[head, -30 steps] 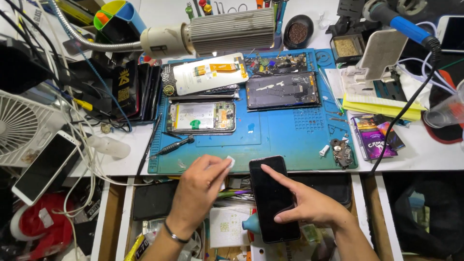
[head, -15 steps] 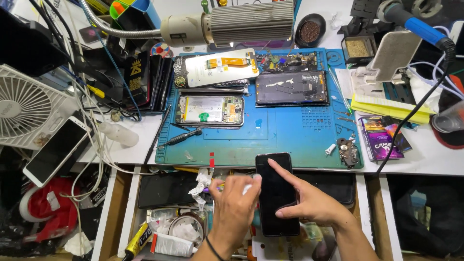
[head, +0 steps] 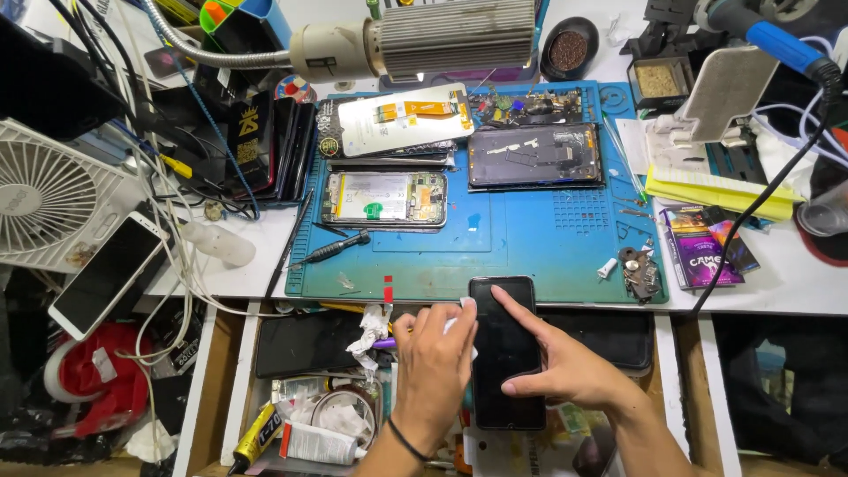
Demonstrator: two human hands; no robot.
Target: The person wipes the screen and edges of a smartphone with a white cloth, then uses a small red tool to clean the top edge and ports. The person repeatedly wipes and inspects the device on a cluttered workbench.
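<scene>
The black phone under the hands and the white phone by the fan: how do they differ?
The black phone has a dark frame; the white phone has a pale one. The black phone lies upright over the open drawer, with the right hand touching its screen and the left hand at its edge; the white phone lies tilted and untouched among cables. Both lie with dark screens facing up.

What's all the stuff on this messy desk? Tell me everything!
Black phone: one, under both hands, over the open drawer.
Blue mat: one, desk centre.
Opened phones: about four, on the mat.
Screwdriver: one, black, mat's left edge.
Lamp: one, beige, above the mat.
Fan: one, white, far left.
White phone: one, left of the mat.
Glue tubes: two, in the drawer.
Left hand: holds a white wipe.
Right hand: fingers on the screen.
</scene>
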